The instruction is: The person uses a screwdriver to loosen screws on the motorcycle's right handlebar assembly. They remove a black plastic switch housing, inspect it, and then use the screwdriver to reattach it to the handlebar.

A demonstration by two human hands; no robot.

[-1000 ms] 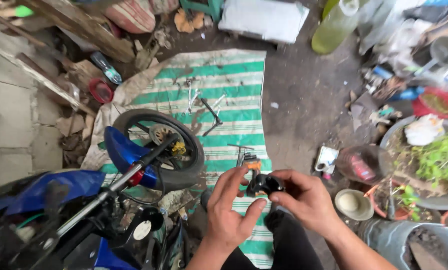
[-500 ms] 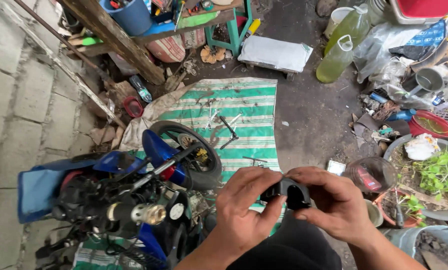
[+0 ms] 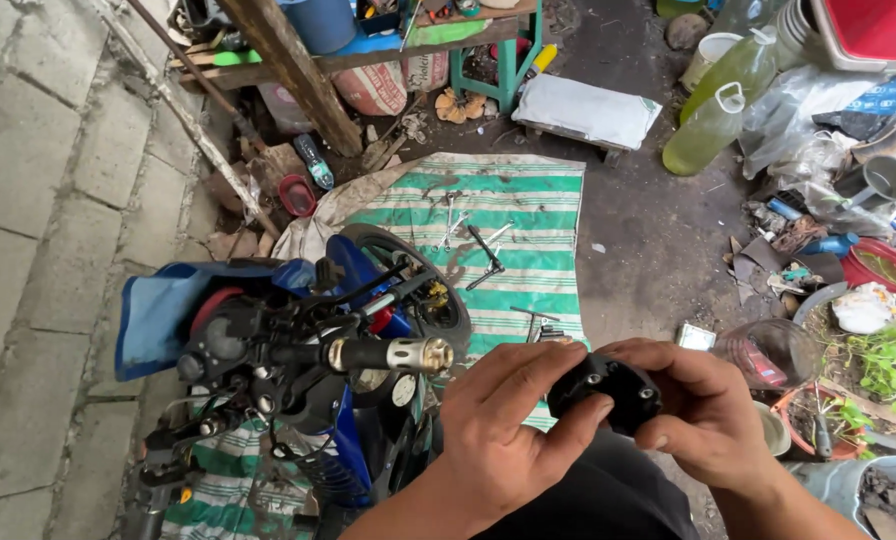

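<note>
Both hands on a black housing (image 3: 606, 392), held low centre above the lap. Left hand (image 3: 503, 430) grips its left side, thumb across the front; right hand (image 3: 703, 405) clasps the right side, fingers curled over. Bare handlebar end (image 3: 418, 354) just left. Striped mat (image 3: 513, 235) with tools (image 3: 468, 235) beyond.

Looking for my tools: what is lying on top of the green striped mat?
On the striped mat lie several wrenches and a black T-handled tool. The motorcycle and both hands cover its near part.
</note>
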